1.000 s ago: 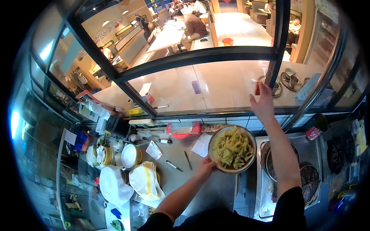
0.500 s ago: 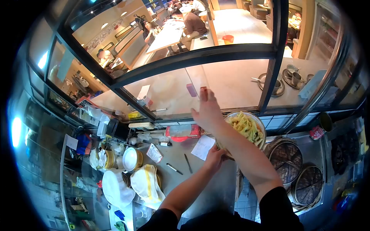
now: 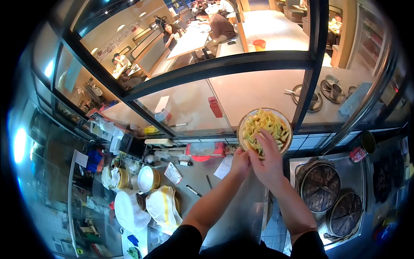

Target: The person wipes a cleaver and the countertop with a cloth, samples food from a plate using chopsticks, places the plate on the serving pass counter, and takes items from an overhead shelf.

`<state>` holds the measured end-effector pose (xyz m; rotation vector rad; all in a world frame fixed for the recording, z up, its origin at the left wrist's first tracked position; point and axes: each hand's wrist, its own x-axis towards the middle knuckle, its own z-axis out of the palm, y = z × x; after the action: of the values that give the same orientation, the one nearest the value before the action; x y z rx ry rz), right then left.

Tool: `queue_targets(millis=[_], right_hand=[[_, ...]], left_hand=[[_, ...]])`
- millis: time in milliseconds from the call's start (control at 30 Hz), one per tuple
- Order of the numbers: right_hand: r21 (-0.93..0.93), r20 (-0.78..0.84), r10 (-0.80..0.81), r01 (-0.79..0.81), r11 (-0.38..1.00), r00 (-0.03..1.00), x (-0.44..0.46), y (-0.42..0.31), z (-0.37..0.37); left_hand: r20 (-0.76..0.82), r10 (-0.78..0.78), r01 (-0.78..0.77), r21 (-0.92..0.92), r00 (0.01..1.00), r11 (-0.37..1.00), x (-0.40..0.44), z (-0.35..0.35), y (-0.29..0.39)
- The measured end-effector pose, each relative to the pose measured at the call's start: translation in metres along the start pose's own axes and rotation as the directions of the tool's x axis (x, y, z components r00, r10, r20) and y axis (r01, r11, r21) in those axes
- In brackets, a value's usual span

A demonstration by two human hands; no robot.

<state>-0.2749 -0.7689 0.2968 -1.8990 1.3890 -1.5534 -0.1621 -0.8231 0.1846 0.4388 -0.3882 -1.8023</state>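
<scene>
A round bowl (image 3: 287, 144) of yellow-green chopped vegetables (image 3: 263, 122) is held up at the window opening, over the counter's back edge. My left hand (image 3: 240, 163) grips its lower left rim. My right hand (image 3: 267, 159) is at the bowl's near side, its fingers reaching over the rim in front of the food; whether it grips the bowl is not clear. Beyond the glass a red handle-like piece (image 3: 214, 107) is on the sliding pane.
Two round woven lids (image 3: 320, 187) sit on the steamer at right. A white bowl (image 3: 148, 178), cloths (image 3: 163, 208), a pen (image 3: 193, 190) and a red box (image 3: 205, 149) are at left. Metal plates (image 3: 307, 98) lie beyond the window frame; people sit farther off.
My right hand went from the window frame leftward along the glass, then back to the bowl. The pane's red piece shifted left with it. The bowl has moved up toward the opening.
</scene>
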Motion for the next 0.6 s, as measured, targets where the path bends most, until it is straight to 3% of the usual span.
queue_targets(millis=[33, 133, 367, 467, 533, 600], right_hand=[[-0.024, 0.0, 0.033, -0.033, 0.999, 0.999, -0.014, 0.005, -0.012], [-0.067, 0.008, 0.13, -0.129, 0.989, 0.992, -0.055, 0.022, -0.044], [-0.18, -0.015, 0.309, -0.307, 0.935, 0.951, -0.169, 0.049, -0.085], [-0.172, -0.041, 0.378, -0.38, 0.909, 0.925, -0.207, 0.047, -0.093], [-0.161, -0.059, 0.418, -0.422, 0.892, 0.906, -0.235, 0.05, -0.093], [-0.16, -0.055, 0.45, -0.453, 0.877, 0.891, -0.252, 0.048, -0.095]], left_hand=[[-0.184, -0.04, 0.102, 0.343, 0.982, 0.934, 0.005, -0.014, 0.005], [-0.287, -0.072, 0.178, 0.361, 0.955, 0.915, 0.024, -0.019, 0.004], [-0.317, 0.028, 0.077, 0.314, 0.948, 0.946, 0.05, -0.009, -0.005], [-0.404, 0.086, 0.077, 0.371, 0.911, 0.926, 0.068, -0.02, -0.01], [-0.298, 0.068, 0.031, 0.314, 0.952, 0.949, 0.084, -0.036, -0.013], [-0.304, 0.071, 0.014, 0.267, 0.95, 0.964, 0.095, -0.032, -0.011]])
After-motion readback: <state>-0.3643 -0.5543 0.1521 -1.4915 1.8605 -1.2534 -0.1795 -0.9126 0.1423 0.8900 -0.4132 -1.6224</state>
